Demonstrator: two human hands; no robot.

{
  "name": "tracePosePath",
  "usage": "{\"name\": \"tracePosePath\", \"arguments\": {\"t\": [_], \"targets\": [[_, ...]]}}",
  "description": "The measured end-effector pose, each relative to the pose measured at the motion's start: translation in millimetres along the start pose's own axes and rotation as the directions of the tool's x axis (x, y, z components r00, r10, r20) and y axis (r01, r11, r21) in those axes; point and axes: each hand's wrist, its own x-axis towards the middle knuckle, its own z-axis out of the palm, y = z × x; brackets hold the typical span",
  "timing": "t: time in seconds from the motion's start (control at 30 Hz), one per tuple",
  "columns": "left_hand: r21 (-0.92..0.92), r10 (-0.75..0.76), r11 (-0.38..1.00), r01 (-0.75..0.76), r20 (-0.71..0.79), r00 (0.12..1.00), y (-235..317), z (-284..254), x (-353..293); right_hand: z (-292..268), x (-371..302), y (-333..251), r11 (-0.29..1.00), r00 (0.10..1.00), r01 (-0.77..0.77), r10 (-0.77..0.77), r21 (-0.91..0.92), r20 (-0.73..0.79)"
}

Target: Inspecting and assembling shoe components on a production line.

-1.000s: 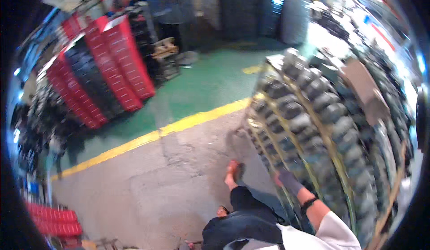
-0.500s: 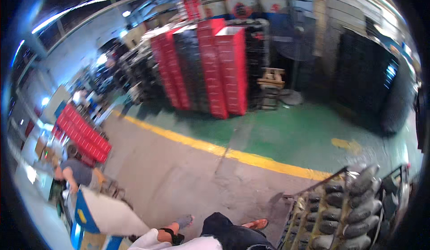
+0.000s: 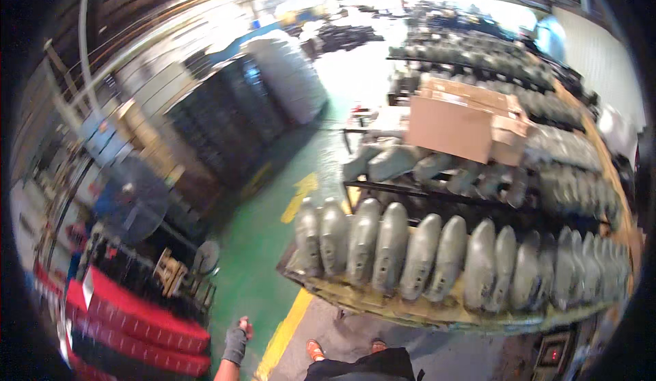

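My left hand (image 3: 237,341), in a grey glove with bare fingertips, hangs at the lower edge over the green floor, just left of the yellow line. It touches nothing that I can see, and its fingers are too small and blurred to read. My right hand is out of view. Nearest to my body stands a rack (image 3: 410,313) with a row of grey, shoe-shaped forms (image 3: 366,241) standing upright side by side. My sandalled feet show on the grey floor in front of it.
Behind the near rack, further racks hold more grey forms (image 3: 471,54). A brown cardboard box (image 3: 451,128) lies on one. Red crates (image 3: 147,319), a round fan (image 3: 133,200) and tall dark stacks (image 3: 219,118) line the left. A yellow line (image 3: 290,330) edges the green walkway.
My view has swung to the right. The red stacks have shifted to the lower left, and the rack of grey forms now fills the right side. The co-worker on the left is out of view.
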Motion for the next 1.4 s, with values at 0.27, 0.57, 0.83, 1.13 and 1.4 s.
{"name": "tracePosePath", "arguments": {"t": [0.27,0.57,0.83,1.13,1.4], "targets": [[-0.062,0.431,0.898,-0.435,0.314,0.846,245.9,194.1,72.3,120.9,-151.1,141.1,0.903,0.907,-0.227,0.333,0.366,-0.259],[-0.099,0.281,0.952,-0.29,0.661,0.696,217.1,239.8,114.9,305.2,-188.3,122.5,0.8,0.895,-0.036,0.293,0.599,-0.337],[-0.24,0.366,0.929,-0.281,0.696,0.617,197.0,265.3,142.5,30.9,-162.4,-73.8,0.378,0.612,0.712,0.08,0.592,-0.787],[-0.109,0.382,0.91,-0.4,0.592,0.71,191.7,286.0,99.6,-115.6,-191.7,-42.4,0.197,0.68,0.593,-0.641,0.781,-0.355],[0.08,0.295,0.909,-0.41,0.572,0.765,231.7,269.6,95.3,-88.7,-111.3,-45.8,0.104,0.657,0.73,-0.376,0.675,-0.653]]}}
